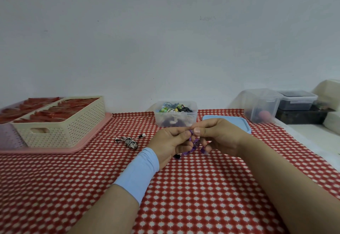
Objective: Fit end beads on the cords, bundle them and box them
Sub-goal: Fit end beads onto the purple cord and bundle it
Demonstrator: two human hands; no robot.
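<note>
Pinching thin purple cord (188, 152) mid-frame with curled left hand (168, 142) and right hand (219, 136). Close below clear plastic bead box (175, 119); open red-checked tablecloth (184, 187) beneath.

A cream perforated basket (60, 130), filled with red items (55, 112), is being carried by a pink tray (46, 150) on the checkered surface's (202, 187) left. Clear lidded tubs (261, 105) are being kept far right.
</note>
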